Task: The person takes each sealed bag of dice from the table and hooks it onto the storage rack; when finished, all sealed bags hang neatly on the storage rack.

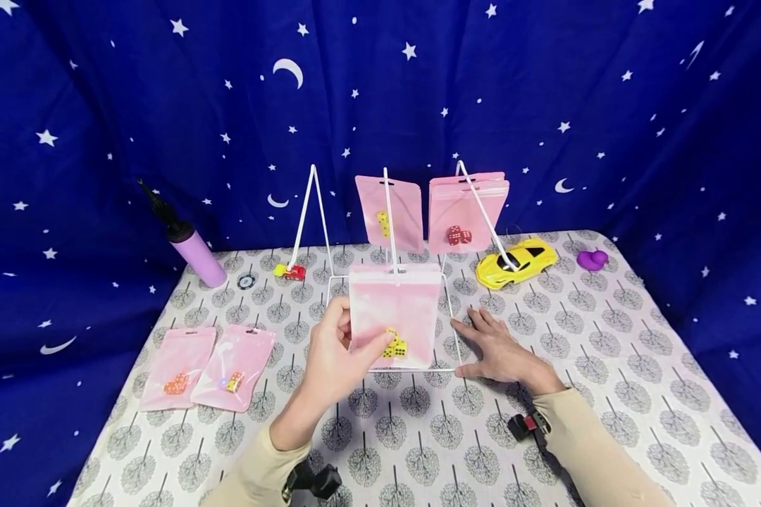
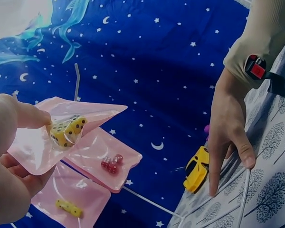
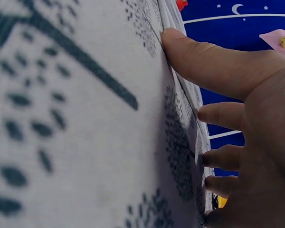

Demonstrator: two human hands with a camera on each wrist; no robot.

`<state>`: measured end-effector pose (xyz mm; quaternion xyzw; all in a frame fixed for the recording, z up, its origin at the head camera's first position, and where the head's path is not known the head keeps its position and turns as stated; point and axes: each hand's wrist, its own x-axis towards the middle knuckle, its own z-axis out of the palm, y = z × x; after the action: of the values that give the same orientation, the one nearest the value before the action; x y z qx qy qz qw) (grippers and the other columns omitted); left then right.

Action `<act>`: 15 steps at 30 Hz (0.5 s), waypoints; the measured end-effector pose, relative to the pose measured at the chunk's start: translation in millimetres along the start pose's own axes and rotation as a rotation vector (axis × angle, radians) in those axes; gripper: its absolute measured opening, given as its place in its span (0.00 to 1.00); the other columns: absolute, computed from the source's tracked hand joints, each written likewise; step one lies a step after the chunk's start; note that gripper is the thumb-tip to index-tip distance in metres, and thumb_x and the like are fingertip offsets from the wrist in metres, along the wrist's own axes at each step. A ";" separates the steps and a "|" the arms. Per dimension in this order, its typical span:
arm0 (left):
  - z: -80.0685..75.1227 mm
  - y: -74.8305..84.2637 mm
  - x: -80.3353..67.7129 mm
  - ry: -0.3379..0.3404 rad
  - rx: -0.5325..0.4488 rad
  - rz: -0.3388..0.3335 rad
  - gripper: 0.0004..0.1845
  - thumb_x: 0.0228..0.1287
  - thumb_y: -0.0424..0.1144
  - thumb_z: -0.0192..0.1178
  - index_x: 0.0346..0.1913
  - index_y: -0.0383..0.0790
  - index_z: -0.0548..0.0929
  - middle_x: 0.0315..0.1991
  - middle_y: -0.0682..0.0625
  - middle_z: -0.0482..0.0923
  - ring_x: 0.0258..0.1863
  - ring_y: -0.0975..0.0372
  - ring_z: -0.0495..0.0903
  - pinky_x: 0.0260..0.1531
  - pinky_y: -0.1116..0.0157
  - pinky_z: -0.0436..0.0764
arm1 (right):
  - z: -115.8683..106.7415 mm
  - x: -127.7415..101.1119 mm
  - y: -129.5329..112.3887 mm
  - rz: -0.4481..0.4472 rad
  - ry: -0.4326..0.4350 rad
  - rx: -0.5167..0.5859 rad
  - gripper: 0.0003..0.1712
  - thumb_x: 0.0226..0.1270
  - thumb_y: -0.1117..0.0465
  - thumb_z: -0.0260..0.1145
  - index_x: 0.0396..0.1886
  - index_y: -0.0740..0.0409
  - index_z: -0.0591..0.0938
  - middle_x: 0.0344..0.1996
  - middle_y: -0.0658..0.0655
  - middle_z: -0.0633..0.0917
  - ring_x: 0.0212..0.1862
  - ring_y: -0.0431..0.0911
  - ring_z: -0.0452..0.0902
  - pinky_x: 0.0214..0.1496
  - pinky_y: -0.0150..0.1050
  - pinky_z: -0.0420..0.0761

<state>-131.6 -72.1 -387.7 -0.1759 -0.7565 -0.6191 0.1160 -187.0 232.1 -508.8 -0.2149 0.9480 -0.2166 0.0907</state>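
My left hand (image 1: 336, 355) pinches a pink zip bag (image 1: 368, 303) near its lower left, the thumb over yellow dice (image 1: 394, 346) inside. The bag's top edge meets the front end of the middle prong of a white wire rack (image 1: 301, 216); whether the prong passes through the slot I cannot tell. Behind it, another pink bag (image 1: 409, 211) with yellow dice hangs on that prong. Pink bags (image 1: 444, 201) with red dice hang from the right prong. My right hand (image 1: 497, 352) lies spread on the table, thumb and fingertips touching the rack's base.
Two pink bags, one with orange dice (image 1: 176, 384), lie on the tablecloth (image 1: 418, 461) at left. A purple pump (image 1: 199, 260), a round disc (image 1: 246, 280) and a small red-yellow toy (image 1: 290, 272) stand behind. A yellow car (image 1: 520, 260) and purple duck (image 1: 592, 260) are at back right.
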 end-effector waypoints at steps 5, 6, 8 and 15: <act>2.6 -5.1 7.8 0.020 -0.007 -0.011 0.24 0.51 0.29 0.72 0.50 0.36 0.74 0.40 0.43 0.85 0.33 0.57 0.84 0.31 0.63 0.87 | 0.0 -1.1 -2.2 0.001 -0.001 0.017 0.55 0.49 0.41 0.75 0.74 0.55 0.62 0.74 0.75 0.49 0.74 0.72 0.38 0.69 0.75 0.42; 3.1 -6.2 9.4 0.026 0.001 -0.011 0.23 0.51 0.29 0.72 0.50 0.36 0.74 0.40 0.43 0.85 0.34 0.57 0.84 0.32 0.64 0.87 | 0.3 -1.2 -2.2 -0.001 0.001 0.021 0.55 0.49 0.41 0.75 0.74 0.55 0.62 0.74 0.75 0.50 0.74 0.72 0.38 0.69 0.75 0.42; 4.0 -8.5 12.5 0.035 0.021 -0.007 0.23 0.51 0.30 0.72 0.50 0.34 0.75 0.40 0.42 0.85 0.34 0.57 0.84 0.33 0.64 0.86 | 0.9 -1.4 -2.1 -0.009 0.007 0.018 0.55 0.49 0.41 0.75 0.74 0.55 0.63 0.74 0.76 0.50 0.74 0.73 0.39 0.68 0.76 0.43; 5.2 -13.4 23.9 0.062 0.056 0.032 0.22 0.53 0.32 0.71 0.50 0.32 0.75 0.39 0.41 0.86 0.29 0.59 0.82 0.23 0.68 0.82 | -0.8 -1.1 -2.8 0.003 0.002 0.010 0.55 0.49 0.41 0.75 0.74 0.54 0.63 0.74 0.75 0.50 0.74 0.72 0.38 0.69 0.75 0.42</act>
<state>-158.7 -66.4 -391.4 -0.1656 -0.7668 -0.6007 0.1542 -185.2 230.6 -506.7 -0.2129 0.9472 -0.2216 0.0912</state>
